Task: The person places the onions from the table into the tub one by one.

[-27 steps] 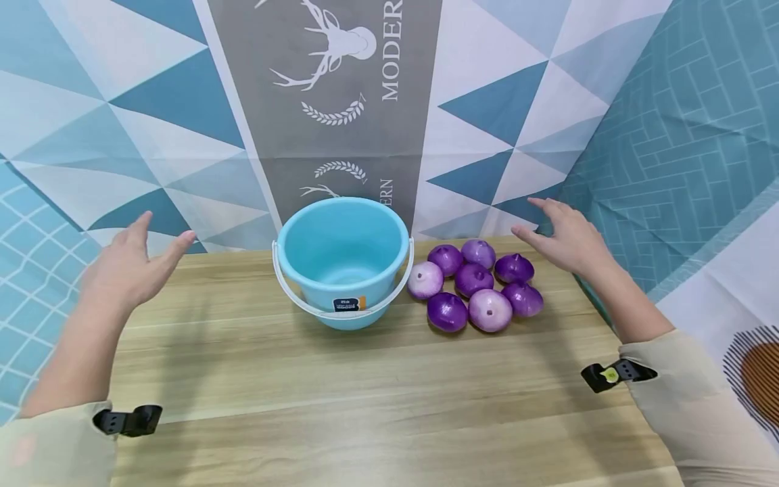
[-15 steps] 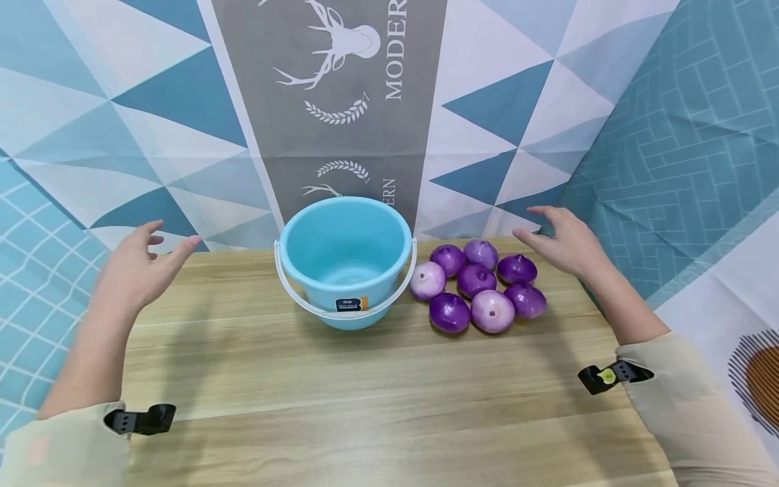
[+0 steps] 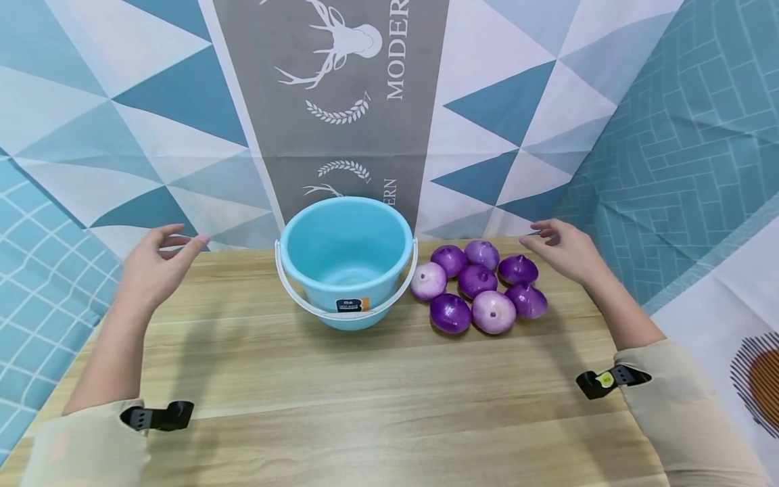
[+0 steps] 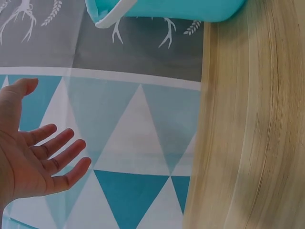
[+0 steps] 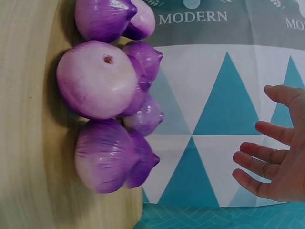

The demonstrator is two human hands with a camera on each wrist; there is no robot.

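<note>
A light blue bucket with a white handle stands upright at the back middle of the wooden table. Just right of it, several purple onions sit in a tight cluster; two of them show paler skins. My left hand, held in the air left of the bucket, has relaxed, spread fingers and holds nothing. On the other side my right hand hovers close to the right of the onions, its fingers loosely bent around nothing. Both palms face inward, as the left wrist view and right wrist view show.
The wooden table reaches back to a patterned cloth hanging as a wall. Tile-pattern cloths flank it at left and right. Each sleeve carries a black wrist camera, left and right.
My left hand has shifted right, toward the bucket, with its fingers relaxing slightly. My right hand has lowered a little. Bucket and onions stay put; the head view has moved slightly.
</note>
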